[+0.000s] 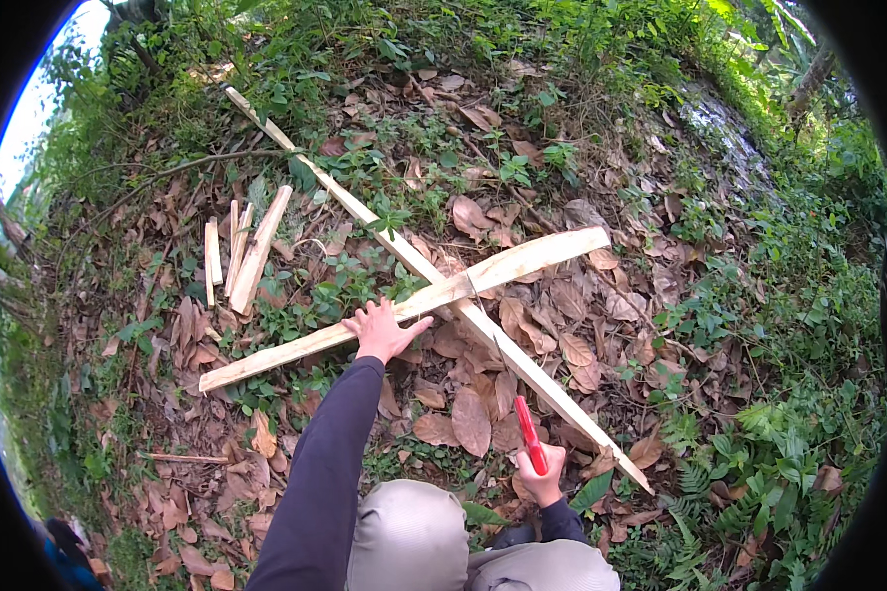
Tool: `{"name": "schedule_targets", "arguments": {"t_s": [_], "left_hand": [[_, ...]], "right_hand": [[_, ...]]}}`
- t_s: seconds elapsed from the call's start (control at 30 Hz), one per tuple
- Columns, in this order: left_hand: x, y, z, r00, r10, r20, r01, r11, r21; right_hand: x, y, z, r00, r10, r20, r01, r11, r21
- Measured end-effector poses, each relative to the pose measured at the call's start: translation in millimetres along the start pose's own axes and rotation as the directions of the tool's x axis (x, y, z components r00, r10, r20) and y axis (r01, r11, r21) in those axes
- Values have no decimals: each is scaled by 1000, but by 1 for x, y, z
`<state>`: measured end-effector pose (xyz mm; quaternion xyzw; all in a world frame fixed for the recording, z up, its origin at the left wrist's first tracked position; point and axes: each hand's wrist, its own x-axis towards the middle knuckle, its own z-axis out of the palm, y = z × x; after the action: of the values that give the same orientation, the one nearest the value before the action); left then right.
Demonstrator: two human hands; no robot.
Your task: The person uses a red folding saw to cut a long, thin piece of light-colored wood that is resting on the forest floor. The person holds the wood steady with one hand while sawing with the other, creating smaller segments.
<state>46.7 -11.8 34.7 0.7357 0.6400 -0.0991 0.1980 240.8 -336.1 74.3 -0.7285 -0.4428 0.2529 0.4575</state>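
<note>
Two long pale wooden slats lie crossed on leaf-covered ground. My left hand (384, 330) presses flat, fingers spread, on the upper slat (522, 258), just left of the crossing. The lower, longer slat (365, 214) runs from the far left down to the near right. My right hand (542, 475) is closed around the red handle of a long knife (528, 431). Its dark blade reaches up toward the crossing of the slats.
Several short split wood pieces (249, 251) lie in a pile to the far left. Dry brown leaves and green weeds cover the ground. My knees in grey trousers (409, 537) show at the bottom edge. A thin stick (182, 458) lies at the lower left.
</note>
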Motion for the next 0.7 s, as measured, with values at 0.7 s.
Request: {"name": "schedule_targets", "arguments": {"t_s": [0.7], "left_hand": [[65, -4, 6, 897, 384, 217, -415, 901, 122]], "right_hand": [[24, -12, -9, 998, 43, -43, -40, 996, 80]]}}
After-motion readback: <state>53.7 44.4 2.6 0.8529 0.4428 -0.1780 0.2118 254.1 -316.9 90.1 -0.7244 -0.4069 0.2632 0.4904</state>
